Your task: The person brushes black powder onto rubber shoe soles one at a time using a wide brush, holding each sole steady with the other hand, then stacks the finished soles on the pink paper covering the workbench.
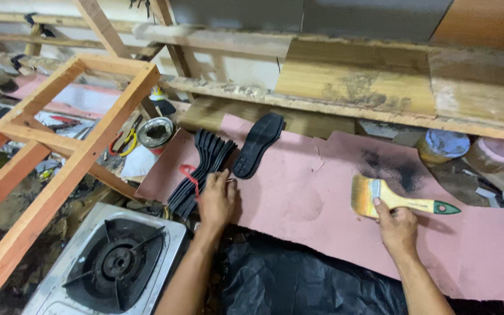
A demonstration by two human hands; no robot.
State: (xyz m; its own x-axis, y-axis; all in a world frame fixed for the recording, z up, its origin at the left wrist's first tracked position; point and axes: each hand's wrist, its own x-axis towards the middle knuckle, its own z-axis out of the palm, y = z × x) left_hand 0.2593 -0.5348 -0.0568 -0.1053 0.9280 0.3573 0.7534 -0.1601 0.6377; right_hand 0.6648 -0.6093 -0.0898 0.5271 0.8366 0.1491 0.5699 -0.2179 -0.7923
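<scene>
One sole (pixel 258 144) lies set out apart; left hand (pixel 216 201) presses flat on the sole stack (pixel 203 169), right hand (pixel 398 226) grips the brush (pixel 401 198), no coating visible yet.

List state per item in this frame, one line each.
Left hand: palm down on the stack of soles.
Right hand: touching the brush handle, no closed grip visible.
Paintbrush: lying flat on the pink sheet, bristles pointing left.
Stack of black soles: fanned out, lying flat.
Single black sole: apart from the stack, tread side up.
Pink sheet: spread flat, dark stain near the brush.
Gas burner: no flame visible.
Tin can: open.
</scene>
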